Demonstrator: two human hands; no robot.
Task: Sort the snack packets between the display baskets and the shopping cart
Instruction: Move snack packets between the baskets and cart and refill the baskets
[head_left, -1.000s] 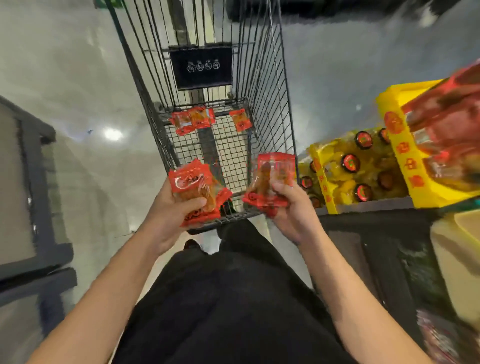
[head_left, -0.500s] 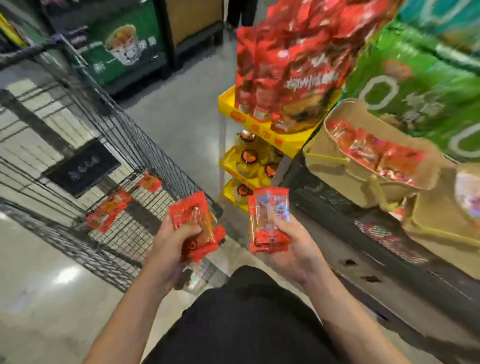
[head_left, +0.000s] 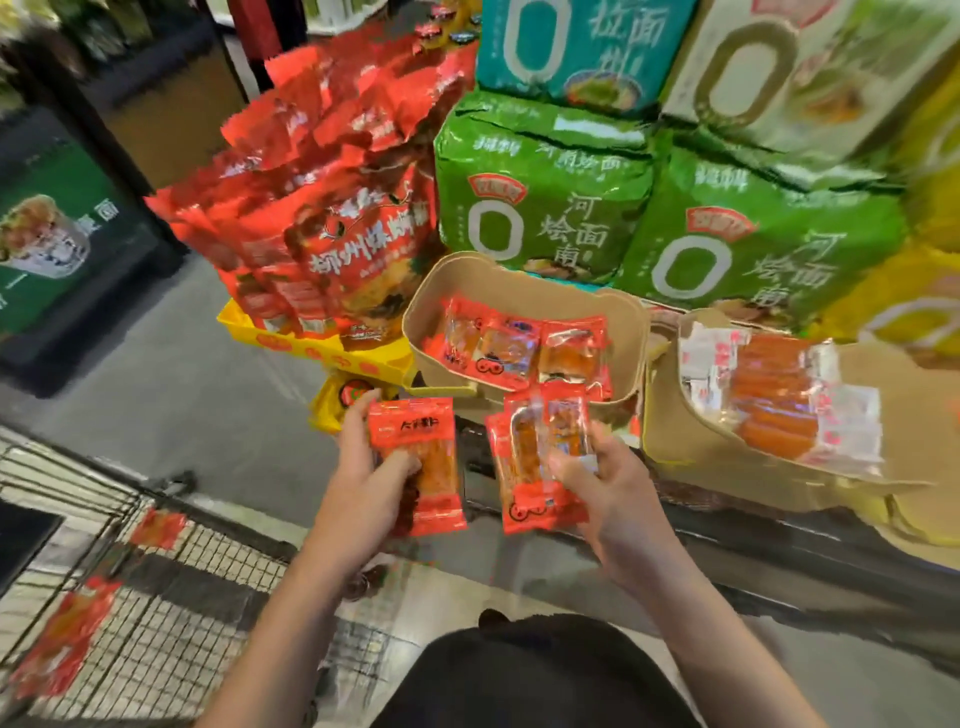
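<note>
Right now the left hand (head_left: 363, 467) pinches one red snack packet (head_left: 415, 467), thumb across its front, and the right hand (head_left: 597, 483) grips a small stack of packets (head_left: 540, 462). Both are held up just short of the tan basket (head_left: 519, 291), which already holds matching red packets; a second basket (head_left: 675, 436) beside it carries paler ones. The risk, I'd say, is the loosely fanned stack slipping apart, or a packet landing in the wrong basket, since the two sit so close. Compared with half a second ago, the view has swung from the shopping cart (head_left: 156, 597), now at lower left with a few packets inside, toward the shelf, and both hands have come nearer the baskets.
</note>
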